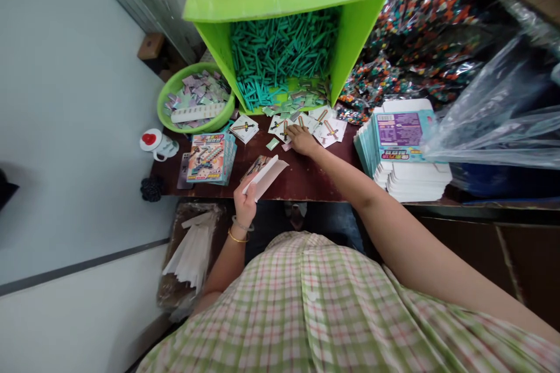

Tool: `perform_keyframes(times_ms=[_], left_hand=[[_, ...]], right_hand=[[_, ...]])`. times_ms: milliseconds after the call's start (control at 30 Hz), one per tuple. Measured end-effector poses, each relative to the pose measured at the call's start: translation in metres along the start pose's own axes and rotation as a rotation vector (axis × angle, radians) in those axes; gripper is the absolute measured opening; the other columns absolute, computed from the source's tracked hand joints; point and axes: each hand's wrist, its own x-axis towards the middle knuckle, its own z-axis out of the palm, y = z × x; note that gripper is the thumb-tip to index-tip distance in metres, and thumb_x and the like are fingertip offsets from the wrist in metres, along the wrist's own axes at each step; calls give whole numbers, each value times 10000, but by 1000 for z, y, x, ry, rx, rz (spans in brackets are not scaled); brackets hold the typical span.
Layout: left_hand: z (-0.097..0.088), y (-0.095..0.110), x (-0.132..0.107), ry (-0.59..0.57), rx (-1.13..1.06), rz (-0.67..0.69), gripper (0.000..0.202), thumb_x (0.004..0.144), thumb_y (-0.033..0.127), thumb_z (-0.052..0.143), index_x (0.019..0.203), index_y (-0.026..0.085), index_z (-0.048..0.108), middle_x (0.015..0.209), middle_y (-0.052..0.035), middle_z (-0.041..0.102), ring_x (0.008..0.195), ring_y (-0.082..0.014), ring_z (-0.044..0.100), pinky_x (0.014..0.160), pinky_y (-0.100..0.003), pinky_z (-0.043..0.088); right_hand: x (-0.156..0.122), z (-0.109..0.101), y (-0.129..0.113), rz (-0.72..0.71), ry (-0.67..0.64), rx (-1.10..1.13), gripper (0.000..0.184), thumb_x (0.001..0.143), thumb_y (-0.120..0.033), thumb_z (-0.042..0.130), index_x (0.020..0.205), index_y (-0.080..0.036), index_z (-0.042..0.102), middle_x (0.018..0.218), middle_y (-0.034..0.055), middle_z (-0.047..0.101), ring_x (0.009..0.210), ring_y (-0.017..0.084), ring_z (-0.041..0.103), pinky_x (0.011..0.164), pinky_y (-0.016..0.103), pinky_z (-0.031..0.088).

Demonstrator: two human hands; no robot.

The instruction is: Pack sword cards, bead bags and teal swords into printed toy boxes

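Note:
My left hand (245, 201) is closed around a small cardboard box (270, 177), tilted, with its white flap standing open. My right hand (303, 141) reaches out over the table, its fingers extended down onto printed cards with pixel sword pictures (330, 131). Close to those fingertips lie a pink packet (286, 146) and a green packet (272, 144). A separate stack of sword cards (244, 128) lies to the left. Beyond my right hand, more green packets (289, 106) spill at the mouth of a green bin (356, 41) full of teal sticks (284, 49).
At left stand a green basin (163, 102) of small packets, a lidded mug (160, 145) and a stack of printed boxes (207, 158) over a phone (182, 172). Flat boxes (400, 134) pile up at right, beside clear plastic and bags of coloured pieces (420, 17). White strips (192, 250) lie below the table.

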Motion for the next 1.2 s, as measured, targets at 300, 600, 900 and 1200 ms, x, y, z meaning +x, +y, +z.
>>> perform_keyframes(times_ms=[300,600,900,1200], left_hand=[[-5,-3,-6,-5,8,16,600,993,697,520,1066,175,807,1098,-138,817,1062,-299,759,996,-448,591],[-4,-2,-7,6,-8,52,585,995,683,530,1053,171,807,1085,-139,818,1045,-302,761,979,-462,592],[-2,-3,-9,13,-14,52,585,990,686,533,1061,178,814,1091,-135,824,1060,-301,767,1003,-469,594],[-1,-4,-11,-23,-31,98,506,1020,612,538,1080,188,808,1099,-129,820,1055,-288,766,992,-454,594]], right_hand=[[17,-25,9,65,118,-34,395,1070,-220,379,1158,-75,736,1162,254,736,1108,369,639,939,461,455],[-6,-18,6,74,121,67,307,1053,-245,479,1187,-146,737,1130,169,756,1078,322,640,961,421,446],[3,-35,25,227,309,127,476,1086,-335,321,1143,-171,765,1181,173,704,1119,339,595,926,436,477],[-8,-32,3,106,242,61,337,1072,-271,403,1121,-183,724,1241,172,721,1152,340,609,1040,471,407]])
